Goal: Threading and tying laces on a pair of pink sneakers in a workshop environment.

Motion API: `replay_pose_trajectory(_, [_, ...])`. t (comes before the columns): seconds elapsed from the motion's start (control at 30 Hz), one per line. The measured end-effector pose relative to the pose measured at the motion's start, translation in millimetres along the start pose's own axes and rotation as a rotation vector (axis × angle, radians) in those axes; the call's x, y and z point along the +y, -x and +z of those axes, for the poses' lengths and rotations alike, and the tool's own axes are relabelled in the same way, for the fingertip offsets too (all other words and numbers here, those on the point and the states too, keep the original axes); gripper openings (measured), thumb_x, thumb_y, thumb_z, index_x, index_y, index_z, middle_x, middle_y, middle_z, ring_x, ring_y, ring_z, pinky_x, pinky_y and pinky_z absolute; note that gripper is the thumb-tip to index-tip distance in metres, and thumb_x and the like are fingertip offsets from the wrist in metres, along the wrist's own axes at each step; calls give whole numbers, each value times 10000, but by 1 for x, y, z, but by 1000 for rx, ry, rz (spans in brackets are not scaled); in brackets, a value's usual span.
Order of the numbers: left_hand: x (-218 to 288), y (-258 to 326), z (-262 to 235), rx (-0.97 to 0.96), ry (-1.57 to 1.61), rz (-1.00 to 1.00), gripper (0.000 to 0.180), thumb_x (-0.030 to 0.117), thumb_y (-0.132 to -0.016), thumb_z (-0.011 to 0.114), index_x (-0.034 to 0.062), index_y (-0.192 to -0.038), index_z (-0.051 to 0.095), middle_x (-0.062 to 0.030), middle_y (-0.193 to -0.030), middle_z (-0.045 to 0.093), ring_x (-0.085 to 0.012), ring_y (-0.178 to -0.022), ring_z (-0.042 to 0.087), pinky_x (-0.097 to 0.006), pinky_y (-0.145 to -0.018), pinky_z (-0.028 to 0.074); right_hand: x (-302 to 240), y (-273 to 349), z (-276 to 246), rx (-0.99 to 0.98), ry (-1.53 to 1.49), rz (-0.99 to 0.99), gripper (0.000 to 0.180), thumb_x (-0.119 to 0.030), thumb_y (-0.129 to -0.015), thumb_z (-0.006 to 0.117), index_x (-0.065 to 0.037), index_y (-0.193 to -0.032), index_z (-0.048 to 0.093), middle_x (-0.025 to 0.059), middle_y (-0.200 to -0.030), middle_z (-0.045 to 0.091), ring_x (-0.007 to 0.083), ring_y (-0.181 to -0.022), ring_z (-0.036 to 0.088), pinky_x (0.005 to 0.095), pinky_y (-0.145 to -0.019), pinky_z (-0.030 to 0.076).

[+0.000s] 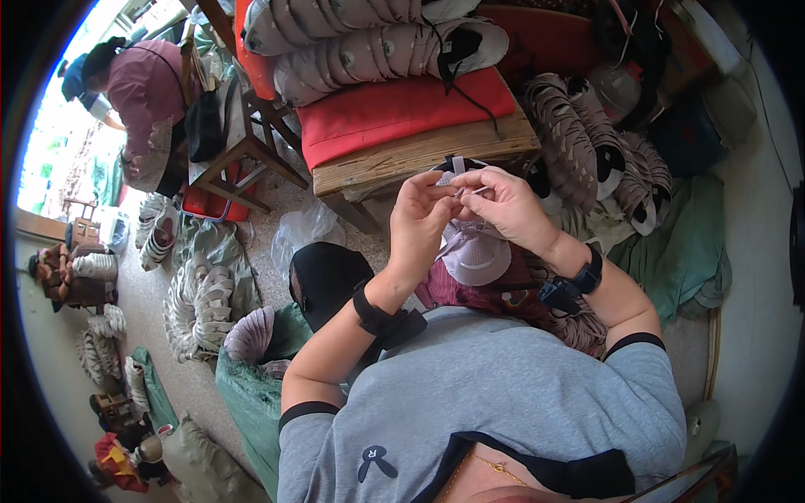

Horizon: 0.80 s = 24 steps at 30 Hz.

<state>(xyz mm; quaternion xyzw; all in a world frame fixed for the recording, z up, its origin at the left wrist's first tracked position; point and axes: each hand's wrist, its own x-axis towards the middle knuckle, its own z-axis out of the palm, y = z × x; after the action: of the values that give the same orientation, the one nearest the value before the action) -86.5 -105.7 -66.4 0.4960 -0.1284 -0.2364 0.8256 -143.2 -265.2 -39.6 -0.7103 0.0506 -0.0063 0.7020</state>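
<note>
Cluttered workshop floor, hands [465,210] lacing shoe upper [475,251]

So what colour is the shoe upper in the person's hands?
Pale lilac shoe upper, held by both the left hand and right hand; seen in the head view.

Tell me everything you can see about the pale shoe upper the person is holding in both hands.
The shoe upper is pale lilac, apparently a soft mesh fabric with small perforations, with no sole visible. It is held above the person's lap, in front of a wooden bench. The left hand grips its left side, and the right hand pinches something thin and pale at its top, probably a lace or strap. Its upper part is hidden behind the fingers.
</note>
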Motion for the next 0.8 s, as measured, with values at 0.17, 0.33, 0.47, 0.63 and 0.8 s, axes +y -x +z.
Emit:
replay_pose_trajectory(0.17, [-4, 8, 3, -14, -140, 68, 438, -73, -918, 556, -32, -1324, 396, -144, -1090, 647, -184, -950, 661, -311, -859, 550, 2, 0, 3, 26, 455, -304, 176, 33, -893, 634, 32, -1068, 652, 53, -942, 594, 135, -824, 669, 243, -709, 553])
replay_pose_trajectory(0.33, [-4, 1, 3, -18, 64, -10, 437, -45, -976, 473, -36, -1385, 321, -182, -1236, 574, -220, -1017, 654, -352, -916, 549, -14, -9, -2, 69, 843, -632, 226, 68, -827, 636, 21, -1048, 646, 115, -893, 579, 210, -717, 650, 275, -641, 541])
replay_pose_trajectory(0.47, [10, -6, -7, -260, 28, -190, 393, 195, -1053, 463, -32, -1373, 435, -143, -1314, 554, -219, -950, 687, -368, -952, 528, -93, -21, -13, 204, 779, -956, 169, 38, -898, 615, 18, -1062, 649, 75, -949, 648, 133, -751, 651, 262, -594, 538])
replay_pose_trajectory(0.63, [10, 26, -7, -616, -261, -297, 446, 407, -1055, 433, 47, -1279, 572, -70, -1134, 646, -128, -765, 665, -252, -693, 494, -178, -33, -9, 499, 665, -1089, 86, -10, -940, 641, 17, -1020, 657, 45, -818, 636, 61, -604, 610, 178, -527, 494])
replay_pose_trajectory(0.8, [90, 10, -11, -674, -614, 425, 432, 300, -1064, 387, 48, -771, 580, -20, -628, 499, -118, -494, 435, -282, -568, 435, -114, -74, -84, 158, 313, -859, 123, -49, -954, 612, 5, -1057, 653, 59, -886, 665, 95, -710, 638, 227, -630, 522])
